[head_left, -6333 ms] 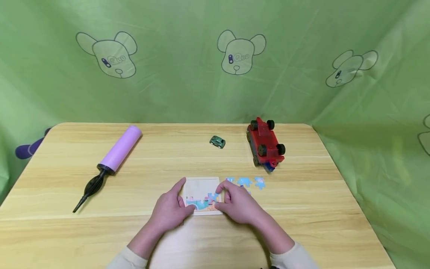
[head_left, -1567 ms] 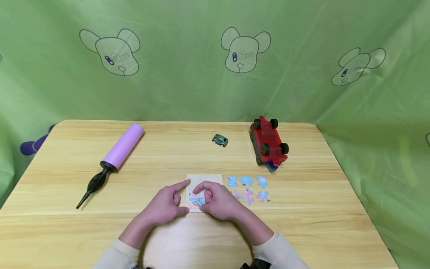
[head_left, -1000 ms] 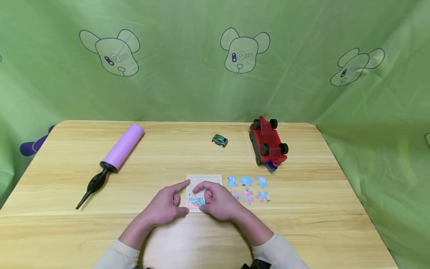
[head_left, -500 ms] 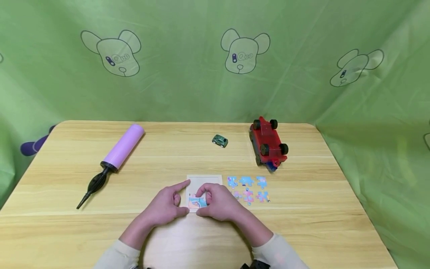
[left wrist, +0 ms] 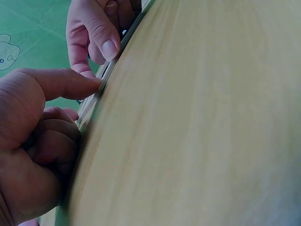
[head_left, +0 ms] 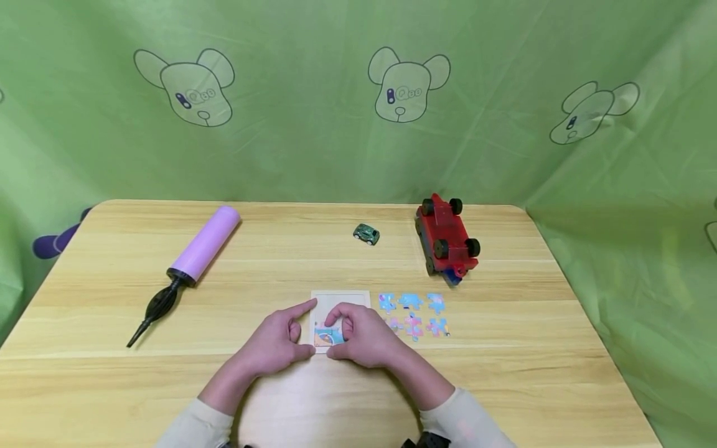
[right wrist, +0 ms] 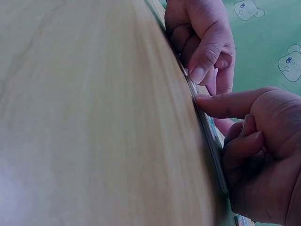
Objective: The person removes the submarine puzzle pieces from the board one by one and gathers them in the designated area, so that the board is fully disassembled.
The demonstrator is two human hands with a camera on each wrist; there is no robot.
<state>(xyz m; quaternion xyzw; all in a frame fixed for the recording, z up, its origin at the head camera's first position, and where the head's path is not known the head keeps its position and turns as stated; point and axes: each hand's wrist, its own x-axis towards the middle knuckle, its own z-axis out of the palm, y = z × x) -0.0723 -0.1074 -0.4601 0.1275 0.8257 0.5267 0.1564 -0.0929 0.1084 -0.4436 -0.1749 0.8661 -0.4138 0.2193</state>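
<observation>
A small square jigsaw tray (head_left: 340, 292) with a pale rim lies near the table's middle. Joined pieces (head_left: 325, 336) in blue, orange and pink fill its front left part. My left hand (head_left: 274, 341) grips the tray's left side, index finger at the far corner and thumb at the near one. With bent index finger over the joined pieces and thumb at the front rim, my right hand (head_left: 366, 336) holds the tray and hides its right front part. In the right wrist view, both thumbs meet the tray's front edge (right wrist: 214, 146) close together.
Several loose jigsaw pieces (head_left: 411, 301) lie in two rows right of the tray. Behind are a small green toy car (head_left: 366, 234) and an upturned red toy vehicle (head_left: 446, 236). A purple hand pump (head_left: 204, 246) lies at the left. Green curtain (head_left: 313, 124) surrounds the table.
Since the oldest frame, my right hand has moved left from the tray's right side, uncovering more loose pieces. Over the last second its thumb has slid down to the front rim; the left hand stays put.
</observation>
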